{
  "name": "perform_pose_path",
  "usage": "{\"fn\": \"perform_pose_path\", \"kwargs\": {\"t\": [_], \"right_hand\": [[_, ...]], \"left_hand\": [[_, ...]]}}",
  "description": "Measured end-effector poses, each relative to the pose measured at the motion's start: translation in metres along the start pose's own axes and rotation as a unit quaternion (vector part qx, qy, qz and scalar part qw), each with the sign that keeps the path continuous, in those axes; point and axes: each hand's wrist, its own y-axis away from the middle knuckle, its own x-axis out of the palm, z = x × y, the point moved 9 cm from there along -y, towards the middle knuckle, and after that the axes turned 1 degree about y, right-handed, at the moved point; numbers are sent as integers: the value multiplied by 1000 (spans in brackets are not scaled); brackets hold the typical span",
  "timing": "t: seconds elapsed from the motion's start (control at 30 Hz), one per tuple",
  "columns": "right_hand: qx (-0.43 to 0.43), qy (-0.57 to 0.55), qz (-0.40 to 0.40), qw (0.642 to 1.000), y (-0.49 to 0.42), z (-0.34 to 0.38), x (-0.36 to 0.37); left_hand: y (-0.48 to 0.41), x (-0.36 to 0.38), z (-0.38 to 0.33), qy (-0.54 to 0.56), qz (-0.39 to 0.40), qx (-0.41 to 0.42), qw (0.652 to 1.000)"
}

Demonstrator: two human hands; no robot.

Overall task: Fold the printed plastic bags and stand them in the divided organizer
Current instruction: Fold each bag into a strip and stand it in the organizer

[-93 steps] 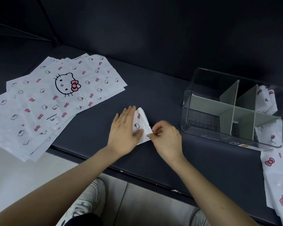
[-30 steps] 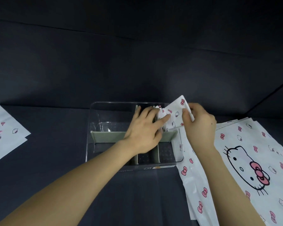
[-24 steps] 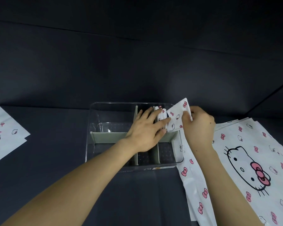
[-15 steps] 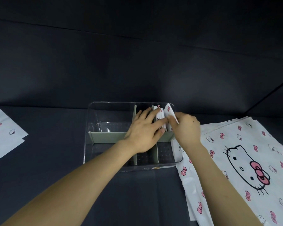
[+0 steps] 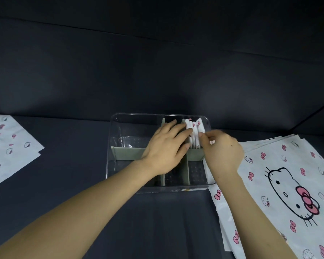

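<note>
right hand [image 5: 221, 152] pinches the outermost of the folded bags [image 5: 194, 133]; left hand [image 5: 166, 148], held flat, braces the row in the 1 o'clock compartment of the organizer [image 5: 120, 128]. release either early and the slippery plastic could spring open, tipping the row toward 9 o'clock.

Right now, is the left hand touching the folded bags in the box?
Touching: the head view shows the left hand with straight fingers against the folded bags.
</note>
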Motion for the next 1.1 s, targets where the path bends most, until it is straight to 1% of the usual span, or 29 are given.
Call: {"fn": "perform_pose_path", "kwargs": {"t": [0.1, 0.13, 0.17, 0.23, 0.3, 0.4, 0.5, 0.57, 0.7, 0.8, 0.83, 0.87, 1.1], "right_hand": [[-95, 17, -119, 988, 28, 36, -22], [-125, 16, -136, 983, 40, 51, -24], [-153, 6, -131, 979, 53, 67, -22], [-208, -41, -98, 972, 79, 100, -14], [-266, -83, -54, 959, 111, 136, -2], [-371, -126, 6, 920, 167, 187, 21], [-462, -112, 76, 877, 215, 227, 53], [-466, -81, 131, 871, 227, 238, 85], [-423, 8, 225, 878, 220, 232, 151], [-420, 38, 232, 876, 211, 224, 169], [-424, 37, 231, 875, 209, 222, 170], [-426, 36, 233, 874, 208, 221, 171], [-393, 28, 269, 879, 187, 201, 169]], "left_hand": [[41, -33, 16, -33, -35, 12, 999], [62, -43, 25, -48, -37, 10, 998], [85, -52, 38, -62, -37, 2, 997], [137, -71, 69, -87, -41, -32, 995], [191, -87, 105, -102, -49, -100, 989], [267, -95, 156, -129, -52, -231, 963], [318, -93, 193, -160, -52, -331, 929], [338, -95, 212, -175, -57, -391, 902], [372, -112, 259, -190, -77, -518, 831], [392, -117, 290, -163, -68, -607, 775], [394, -117, 296, -163, -66, -616, 768], [394, -116, 300, -168, -68, -611, 770], [372, -119, 306, -139, -101, -522, 835]]}}
